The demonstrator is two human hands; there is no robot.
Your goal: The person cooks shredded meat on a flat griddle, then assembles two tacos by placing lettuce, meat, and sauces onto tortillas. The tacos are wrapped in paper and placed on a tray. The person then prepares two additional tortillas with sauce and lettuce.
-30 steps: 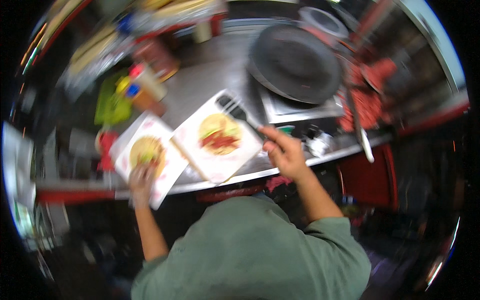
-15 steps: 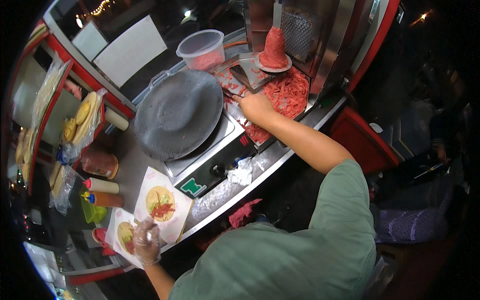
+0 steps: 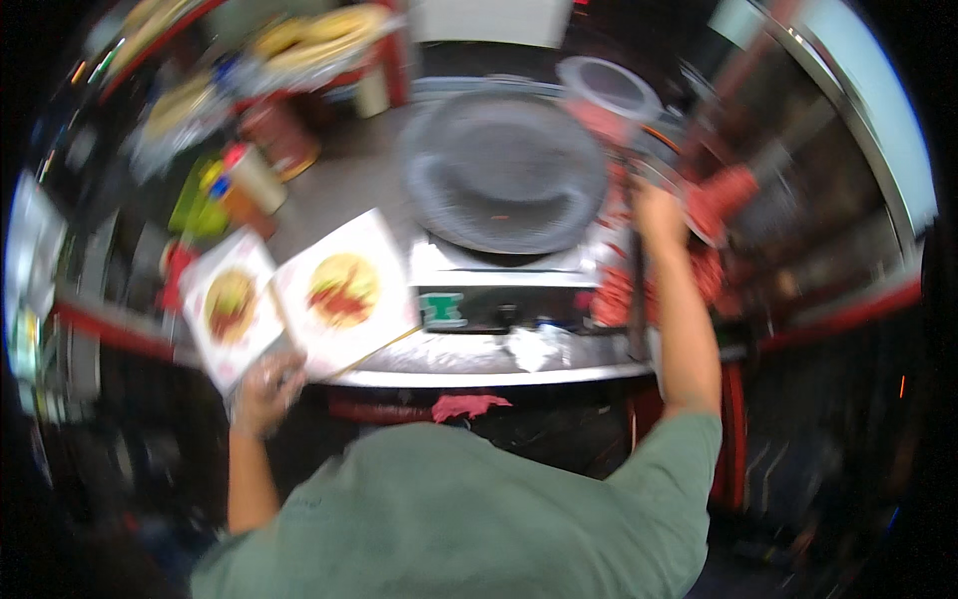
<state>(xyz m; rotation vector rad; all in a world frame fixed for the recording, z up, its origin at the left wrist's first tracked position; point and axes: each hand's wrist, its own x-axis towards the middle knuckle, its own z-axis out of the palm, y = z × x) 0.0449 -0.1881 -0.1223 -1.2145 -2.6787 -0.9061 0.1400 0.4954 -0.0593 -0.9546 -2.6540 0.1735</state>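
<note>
My left hand (image 3: 267,391), in a clear plastic glove, is at the counter's front edge beside the lower corners of two paper sheets; its fingers are smeared by motion. On the left paper (image 3: 225,361) lies a flatbread (image 3: 231,298) topped with reddish meat strips and some green. A second topped flatbread (image 3: 344,290) lies on the right paper (image 3: 384,250). My bare right hand (image 3: 659,212) is closed around the top end of a long dark knife (image 3: 637,299), blurred, which points back toward me over the shredded red meat (image 3: 711,275).
A round dark griddle (image 3: 504,175) stands on the stove between my hands. Behind it is a clear plastic tub (image 3: 611,90); a meat cone (image 3: 726,192) stands right. Sauce bottles (image 3: 254,180), a green container (image 3: 203,200) and shelved flatbreads (image 3: 324,35) are left. Crumpled white paper (image 3: 539,347) lies in front.
The view has turned, so the counter now runs level. My right hand now has the long knife over the meat tray. The gloved left hand has shifted just below the papers, off the left flatbread.
</note>
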